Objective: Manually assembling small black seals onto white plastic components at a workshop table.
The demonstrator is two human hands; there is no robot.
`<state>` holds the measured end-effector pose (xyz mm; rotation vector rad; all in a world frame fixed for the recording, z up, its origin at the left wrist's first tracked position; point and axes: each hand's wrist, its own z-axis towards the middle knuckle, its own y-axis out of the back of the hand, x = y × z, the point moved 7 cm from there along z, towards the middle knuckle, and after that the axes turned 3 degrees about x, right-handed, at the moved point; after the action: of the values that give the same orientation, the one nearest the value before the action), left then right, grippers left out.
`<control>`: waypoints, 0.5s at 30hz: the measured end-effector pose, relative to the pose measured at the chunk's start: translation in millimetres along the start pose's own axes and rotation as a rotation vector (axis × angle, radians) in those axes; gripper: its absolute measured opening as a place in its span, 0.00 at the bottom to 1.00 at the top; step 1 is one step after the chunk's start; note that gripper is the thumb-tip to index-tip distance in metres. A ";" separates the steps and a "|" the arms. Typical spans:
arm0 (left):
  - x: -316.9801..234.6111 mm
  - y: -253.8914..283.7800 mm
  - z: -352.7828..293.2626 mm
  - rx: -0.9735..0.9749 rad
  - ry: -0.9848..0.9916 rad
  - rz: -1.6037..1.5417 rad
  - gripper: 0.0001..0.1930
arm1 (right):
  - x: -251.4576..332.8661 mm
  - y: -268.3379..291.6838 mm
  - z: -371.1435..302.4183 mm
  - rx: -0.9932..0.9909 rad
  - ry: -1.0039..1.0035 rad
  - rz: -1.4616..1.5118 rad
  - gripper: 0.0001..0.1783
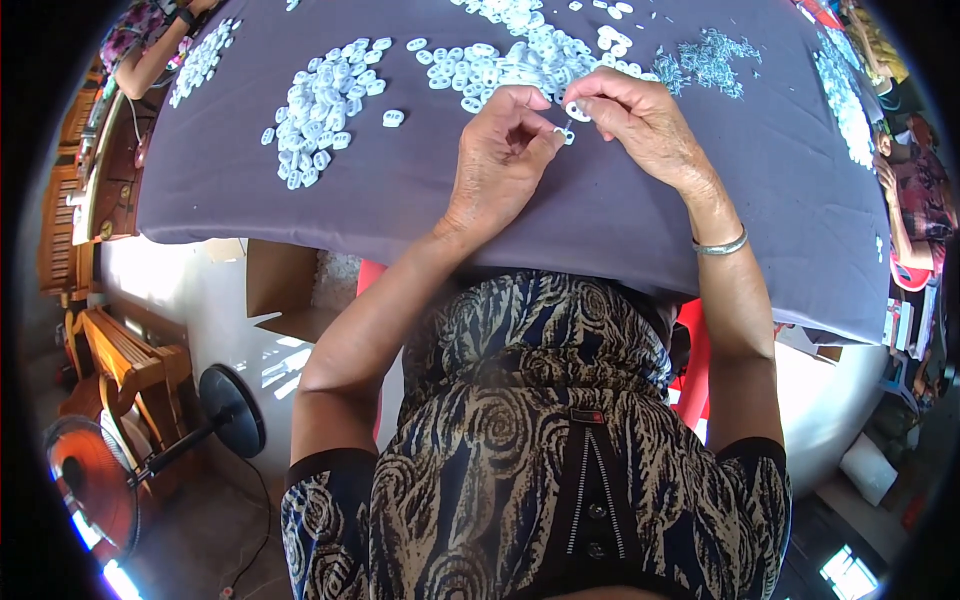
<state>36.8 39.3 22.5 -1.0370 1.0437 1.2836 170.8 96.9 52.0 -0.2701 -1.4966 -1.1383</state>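
Observation:
Over the table's near side my two hands meet, fingertips almost touching. My left hand (503, 150) pinches a small white plastic piece (568, 137) with a dark hole. Between the thumb and fingers of my right hand (640, 120) is a white oval plastic piece (576, 111) with dark holes. A thin shaft seems to run between the two pieces, too small to make out. Just beyond my hands spreads a heap of white oval pieces (480, 70). Small metallic screw-like parts (712, 58) lie past my right hand.
A dark grey cloth (420, 190) covers the table. Another pile of white pieces (325, 100) lies left, with a lone piece (393, 118) beside it. Other people's arms (150, 68) show at the left and right edges. A floor fan (95, 480) stands lower left.

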 end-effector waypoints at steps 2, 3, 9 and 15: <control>0.0 -0.2 0.0 0.002 0.003 0.002 0.14 | 1.5 -0.5 -0.4 -0.004 0.014 -0.002 0.07; 0.1 -0.3 -0.1 0.004 0.005 0.005 0.15 | 2.8 -0.8 -0.4 -0.008 0.029 -0.005 0.07; -1.4 0.2 -0.1 0.008 0.015 0.033 0.14 | 5.1 -3.2 0.0 -0.004 0.082 -0.018 0.07; -1.6 -0.1 -0.3 0.011 0.012 0.029 0.14 | 8.8 -3.0 -0.6 0.002 0.093 -0.054 0.07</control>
<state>36.9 38.6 24.0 -1.0259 1.0771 1.2948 166.4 91.2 58.0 -0.1741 -1.4304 -1.1768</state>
